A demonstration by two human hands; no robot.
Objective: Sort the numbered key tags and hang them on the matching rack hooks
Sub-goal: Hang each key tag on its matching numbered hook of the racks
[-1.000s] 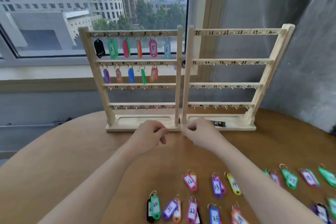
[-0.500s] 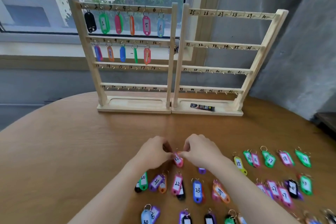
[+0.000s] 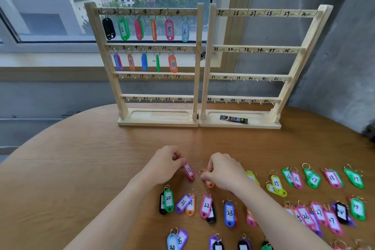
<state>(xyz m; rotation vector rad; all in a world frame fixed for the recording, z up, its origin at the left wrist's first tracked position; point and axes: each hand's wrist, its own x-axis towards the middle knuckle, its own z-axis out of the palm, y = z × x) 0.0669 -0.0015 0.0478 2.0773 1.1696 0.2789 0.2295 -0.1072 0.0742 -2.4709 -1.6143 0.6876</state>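
Left hand pinches pink tag 12 by ring end, ready for free hook 12 far ahead. Right hand pinches orange tag, apparently parting pair.

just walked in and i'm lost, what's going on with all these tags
A person is sorting numbered plastic key tags onto two wooden hook racks. The left hand pinches the pink tag marked 12; the right hand holds an orange tag. Hooks 1 to 11 are filled, hook 12 is bare, and the rest lie on the round wooden table.
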